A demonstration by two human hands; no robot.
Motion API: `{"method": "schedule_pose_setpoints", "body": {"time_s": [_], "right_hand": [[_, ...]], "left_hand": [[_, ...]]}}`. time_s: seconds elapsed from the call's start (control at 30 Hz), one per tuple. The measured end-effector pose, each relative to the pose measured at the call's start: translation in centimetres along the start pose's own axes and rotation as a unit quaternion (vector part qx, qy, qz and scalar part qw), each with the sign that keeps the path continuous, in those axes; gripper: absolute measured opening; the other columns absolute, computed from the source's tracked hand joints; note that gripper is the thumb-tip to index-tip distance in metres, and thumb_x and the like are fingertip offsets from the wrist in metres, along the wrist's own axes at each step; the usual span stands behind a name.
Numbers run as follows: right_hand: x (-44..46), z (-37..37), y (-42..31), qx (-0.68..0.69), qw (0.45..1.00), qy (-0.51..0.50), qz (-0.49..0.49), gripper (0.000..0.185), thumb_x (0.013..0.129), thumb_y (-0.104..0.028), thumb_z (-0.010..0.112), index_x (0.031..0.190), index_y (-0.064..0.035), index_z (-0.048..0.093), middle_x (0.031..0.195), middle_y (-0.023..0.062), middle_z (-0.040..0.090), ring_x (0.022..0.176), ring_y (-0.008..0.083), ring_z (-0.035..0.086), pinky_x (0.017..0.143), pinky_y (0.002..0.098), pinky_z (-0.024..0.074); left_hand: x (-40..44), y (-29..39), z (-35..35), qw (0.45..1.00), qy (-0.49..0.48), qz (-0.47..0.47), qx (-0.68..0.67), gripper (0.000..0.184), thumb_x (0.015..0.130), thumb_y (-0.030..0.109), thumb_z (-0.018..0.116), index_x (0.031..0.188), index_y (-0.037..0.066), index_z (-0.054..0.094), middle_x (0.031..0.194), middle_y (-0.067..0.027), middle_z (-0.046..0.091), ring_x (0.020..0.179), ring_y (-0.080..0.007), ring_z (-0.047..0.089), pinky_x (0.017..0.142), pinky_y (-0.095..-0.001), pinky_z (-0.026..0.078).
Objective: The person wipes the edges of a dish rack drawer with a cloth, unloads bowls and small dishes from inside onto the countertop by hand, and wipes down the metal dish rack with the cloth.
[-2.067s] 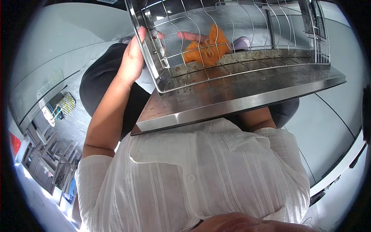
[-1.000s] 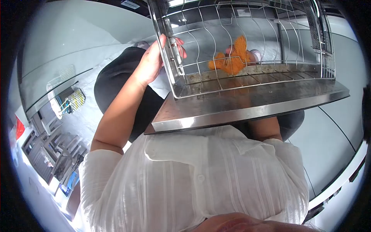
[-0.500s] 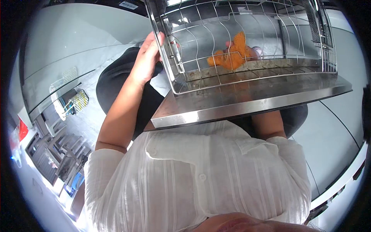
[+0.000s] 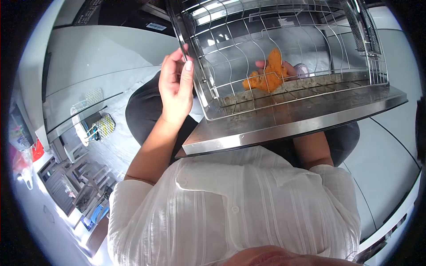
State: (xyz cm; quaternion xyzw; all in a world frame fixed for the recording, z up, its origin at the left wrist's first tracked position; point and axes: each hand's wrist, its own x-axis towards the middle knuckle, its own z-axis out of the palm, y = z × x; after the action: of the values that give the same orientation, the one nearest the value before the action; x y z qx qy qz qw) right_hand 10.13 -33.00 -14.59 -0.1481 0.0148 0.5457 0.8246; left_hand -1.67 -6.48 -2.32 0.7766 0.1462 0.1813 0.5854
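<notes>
A pull-out wire basket (image 4: 265,29) with a stainless steel front panel (image 4: 284,126) stands out over my lap. My left hand (image 4: 175,84) is at its left side, thumb and curled fingers closed on the metal side rail (image 4: 199,88). My right forearm (image 4: 312,148) passes beneath the front panel. Through the wires shows my right hand (image 4: 289,70), fingers wrapped round a bunched orange cloth (image 4: 270,76) near the basket's inner lower edge. Wires and cloth cover part of that hand.
Pale cabinet fronts (image 4: 97,53) flank the drawer. On the floor to the left stands a white basket (image 4: 80,122) with a yellow-patterned item (image 4: 104,126). Farther left are grey wooden stools (image 4: 84,177) and a red bag (image 4: 37,150).
The view has shifted, so the drawer appears slightly lower and to the right. My left thumb now lies across the side rail with the fingers curled. The orange cloth stays in my right hand.
</notes>
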Motion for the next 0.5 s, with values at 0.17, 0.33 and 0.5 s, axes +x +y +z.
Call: {"method": "schedule_pose_setpoints", "body": {"time_s": [0.17,0.33,0.5], "right_hand": [[-0.9,2.5,1.2,-0.25,0.95,0.085,-0.165,0.05,0.104,-0.038,0.041,0.132,0.0026,0.049,0.129,0.0226,0.058,0.107,0.0306,0.066,0.093,0.045,0.0573],[-0.7,0.6,0.8,-0.148,0.982,0.039,-0.112,0.05,0.104,-0.035,0.043,0.136,0.0034,0.045,0.134,0.0239,0.053,0.116,0.0299,0.061,0.099,0.0458,0.0534],[-0.8,1.4,0.8,-0.239,0.961,0.057,-0.125,0.054,0.103,-0.034,0.046,0.138,0.0058,0.042,0.14,0.0258,0.047,0.119,0.0298,0.059,0.103,0.0445,0.0505]], "left_hand": [[-0.5,0.8,0.6,0.997,-0.005,-0.047,-0.062,0.036,0.102,0.011,0.052,0.136,-0.002,0.051,0.103,-0.0011,0.06,0.089,-0.0069,0.052,0.083,-0.0208,0.041],[-0.6,1.2,1.3,0.996,-0.001,-0.048,-0.071,0.04,0.104,0.014,0.05,0.142,0.003,0.048,0.098,0.002,0.06,0.082,-0.0034,0.05,0.07,-0.0163,0.037],[-0.6,1.9,1.2,0.997,-0.006,-0.076,-0.015,0.04,0.104,0.014,0.05,0.142,0.004,0.048,0.084,0.0051,0.053,0.072,-0.0026,0.044,0.065,-0.0165,0.033]]}}
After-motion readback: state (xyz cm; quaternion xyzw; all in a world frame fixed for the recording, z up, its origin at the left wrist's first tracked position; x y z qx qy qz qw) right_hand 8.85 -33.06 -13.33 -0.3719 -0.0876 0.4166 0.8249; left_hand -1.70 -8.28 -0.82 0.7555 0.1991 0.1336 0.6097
